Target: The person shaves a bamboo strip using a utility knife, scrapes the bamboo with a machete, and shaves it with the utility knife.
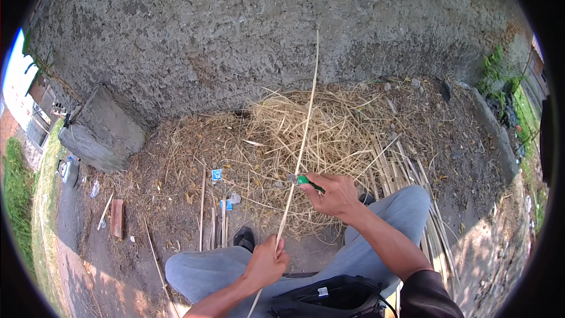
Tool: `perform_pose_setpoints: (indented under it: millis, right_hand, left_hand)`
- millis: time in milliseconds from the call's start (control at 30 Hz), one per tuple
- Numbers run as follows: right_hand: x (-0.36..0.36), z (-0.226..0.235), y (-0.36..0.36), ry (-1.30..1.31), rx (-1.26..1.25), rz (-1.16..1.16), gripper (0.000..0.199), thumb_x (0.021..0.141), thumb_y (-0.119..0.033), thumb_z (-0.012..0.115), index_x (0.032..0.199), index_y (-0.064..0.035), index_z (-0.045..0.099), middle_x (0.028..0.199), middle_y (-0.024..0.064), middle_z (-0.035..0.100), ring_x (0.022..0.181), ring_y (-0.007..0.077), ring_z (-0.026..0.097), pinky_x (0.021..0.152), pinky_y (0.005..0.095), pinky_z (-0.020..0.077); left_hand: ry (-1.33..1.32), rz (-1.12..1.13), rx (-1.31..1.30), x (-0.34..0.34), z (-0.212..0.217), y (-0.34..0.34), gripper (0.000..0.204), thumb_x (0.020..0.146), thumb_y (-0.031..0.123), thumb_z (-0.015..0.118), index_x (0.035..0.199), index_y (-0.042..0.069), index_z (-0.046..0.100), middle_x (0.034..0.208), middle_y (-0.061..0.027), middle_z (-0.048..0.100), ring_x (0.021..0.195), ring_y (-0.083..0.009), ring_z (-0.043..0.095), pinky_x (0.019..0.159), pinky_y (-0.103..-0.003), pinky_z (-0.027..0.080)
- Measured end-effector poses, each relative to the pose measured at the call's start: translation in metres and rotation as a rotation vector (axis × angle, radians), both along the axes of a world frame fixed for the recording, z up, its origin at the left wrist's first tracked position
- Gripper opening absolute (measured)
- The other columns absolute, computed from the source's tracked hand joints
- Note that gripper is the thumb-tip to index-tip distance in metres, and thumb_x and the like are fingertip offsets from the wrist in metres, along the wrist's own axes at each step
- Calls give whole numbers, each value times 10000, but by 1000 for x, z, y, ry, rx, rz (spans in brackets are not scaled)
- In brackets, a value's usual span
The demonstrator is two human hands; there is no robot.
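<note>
A long pale strip of split bamboo or cane (309, 106) runs from my lap up toward the wall, slightly tilted. Near its lower end my left hand (266, 264) is closed around it, above my lap. Higher up, my right hand (338, 195) grips a green-handled utility knife (303, 180). The short metal blade meets the strip from the right side. Curled pale shavings (321, 135) lie heaped on the ground beyond my hands, between my knees and the wall.
A rough wall (235, 35) closes off the far side. Split strips (385, 171) lie by my right leg, and more strips (213, 224) by my left. A concrete block (106, 129), a brick (117, 219) and blue packets (217, 175) are leftward. A black bag (329, 299) rests on my lap.
</note>
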State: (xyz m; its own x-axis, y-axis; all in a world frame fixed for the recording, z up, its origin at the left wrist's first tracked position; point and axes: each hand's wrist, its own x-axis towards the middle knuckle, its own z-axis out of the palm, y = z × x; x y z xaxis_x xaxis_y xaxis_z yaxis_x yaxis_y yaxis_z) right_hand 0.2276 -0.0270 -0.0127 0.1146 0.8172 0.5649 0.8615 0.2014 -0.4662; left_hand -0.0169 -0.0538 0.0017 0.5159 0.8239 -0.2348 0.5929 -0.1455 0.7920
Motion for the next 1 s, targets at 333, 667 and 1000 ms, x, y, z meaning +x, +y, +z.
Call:
perform_pose_setpoints:
  millis: [333, 667, 1000]
  right_hand:
    - [65, 14, -1, 393, -203, -328, 376, 964, -367, 588, 1063, -26, 713, 532, 104, 551, 452, 208, 514, 488, 371, 392]
    - [-16, 1, -21, 335, -233, 242, 297, 930, -331, 629, 1076, -89, 721, 709, 164, 679, 521, 297, 633, 509, 383, 504]
    - [-31, -9, -22, 225, -71, 256, 297, 915, -340, 642, 1057, -90, 715, 688, 126, 685, 512, 302, 636, 443, 406, 493]
  left_hand:
    - [55, 54, -81, -26, 13, 4, 186, 907, 174, 639, 883, 19, 540, 601, -47, 520, 572, -116, 524, 534, -303, 430]
    - [-152, 212, -1, -20, -20, 17, 227, 1028, 214, 499, 1047, 0, 570, 629, 33, 459, 556, -46, 422, 508, -258, 361]
    - [-130, 136, 56, -5, -36, 11, 420, 1057, 320, 375, 921, -15, 588, 582, -142, 522, 517, -245, 544, 535, -384, 424]
